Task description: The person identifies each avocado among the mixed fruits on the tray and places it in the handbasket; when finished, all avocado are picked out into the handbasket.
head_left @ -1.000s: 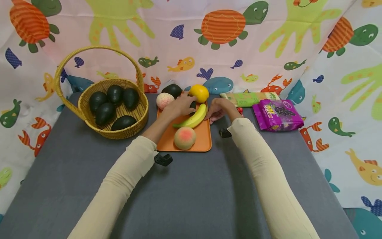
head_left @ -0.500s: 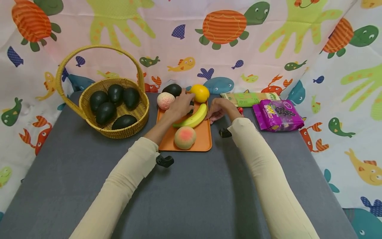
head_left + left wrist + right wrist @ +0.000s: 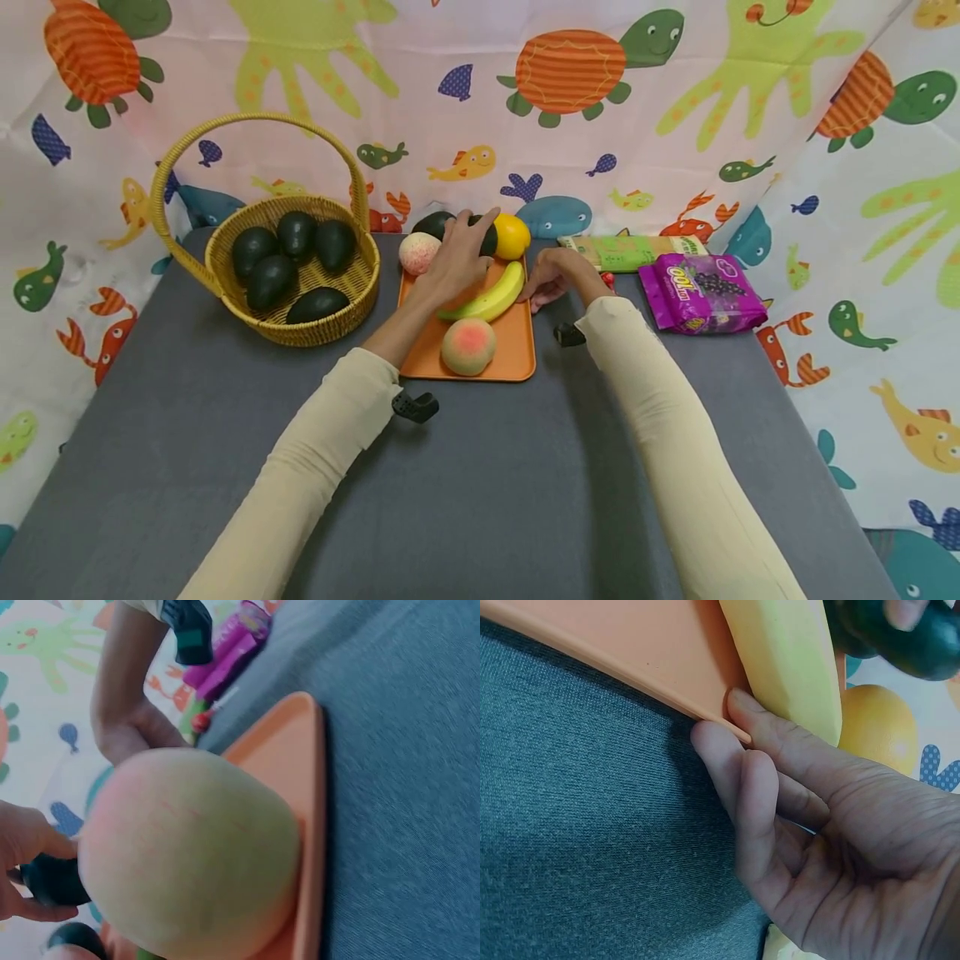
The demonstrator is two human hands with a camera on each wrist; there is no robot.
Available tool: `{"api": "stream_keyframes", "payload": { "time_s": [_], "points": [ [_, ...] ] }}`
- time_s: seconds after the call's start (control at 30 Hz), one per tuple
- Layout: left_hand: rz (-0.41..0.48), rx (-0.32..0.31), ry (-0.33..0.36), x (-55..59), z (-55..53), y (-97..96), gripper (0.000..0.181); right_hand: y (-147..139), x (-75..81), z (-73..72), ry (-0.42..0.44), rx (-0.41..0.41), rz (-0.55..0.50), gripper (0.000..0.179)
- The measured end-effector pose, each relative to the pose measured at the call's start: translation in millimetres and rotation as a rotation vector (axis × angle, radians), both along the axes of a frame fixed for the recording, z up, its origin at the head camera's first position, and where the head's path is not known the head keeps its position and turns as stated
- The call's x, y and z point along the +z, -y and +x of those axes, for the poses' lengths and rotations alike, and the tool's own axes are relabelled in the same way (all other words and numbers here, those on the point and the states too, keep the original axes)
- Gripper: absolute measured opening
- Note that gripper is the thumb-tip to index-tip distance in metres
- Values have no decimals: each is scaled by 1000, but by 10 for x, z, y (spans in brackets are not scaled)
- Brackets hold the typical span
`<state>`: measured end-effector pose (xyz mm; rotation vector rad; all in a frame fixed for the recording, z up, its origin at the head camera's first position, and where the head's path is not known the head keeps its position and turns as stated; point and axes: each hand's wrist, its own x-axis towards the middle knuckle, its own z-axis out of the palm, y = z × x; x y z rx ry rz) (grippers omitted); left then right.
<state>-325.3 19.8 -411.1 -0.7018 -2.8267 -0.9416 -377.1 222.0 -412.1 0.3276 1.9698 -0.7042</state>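
My left hand (image 3: pixel 459 260) grips a dark green avocado (image 3: pixel 489 240) between thumb and fingers, above the back of an orange tray (image 3: pixel 504 360). In the left wrist view the fingers pinch the avocado (image 3: pixel 56 881) from two sides. My right hand (image 3: pixel 557 277) pinches the tray's right rim; the right wrist view shows its thumb (image 3: pixel 754 712) inside, fingers beneath. On the tray lie a banana (image 3: pixel 491 298), a peach (image 3: pixel 468 347), a pink-speckled pale fruit (image 3: pixel 417 254), a lemon (image 3: pixel 513 237) and another avocado (image 3: pixel 431 223), partly hidden by my left hand.
A wicker basket (image 3: pixel 369 287) with a tall handle and several avocados stands left of the tray. On the right lie a purple packet (image 3: pixel 701 293), a green packet (image 3: pixel 630 250) and a small red item (image 3: pixel 607 280). A patterned cloth hangs behind the grey table (image 3: pixel 480 492).
My left hand has risen from the tray, bringing up the avocado in its grip. The right hand stays at the tray's rim. The head view has shifted slightly.
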Motion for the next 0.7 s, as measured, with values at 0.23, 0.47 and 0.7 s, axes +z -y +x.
{"api": "stream_keyframes", "payload": {
  "time_s": [0.23, 0.47, 0.7],
  "points": [
    [2, 13, -45, 232, 115, -10, 72, 1, 17, 10, 0, -7, 2, 19],
    [61, -37, -140, 435, 207, 11, 78, -27, 0, 14, -16, -7, 7, 20],
    [122, 15, -139, 754, 447, 88, 65, -27, -14, 14, -38, -21, 7, 21]
  ]
}}
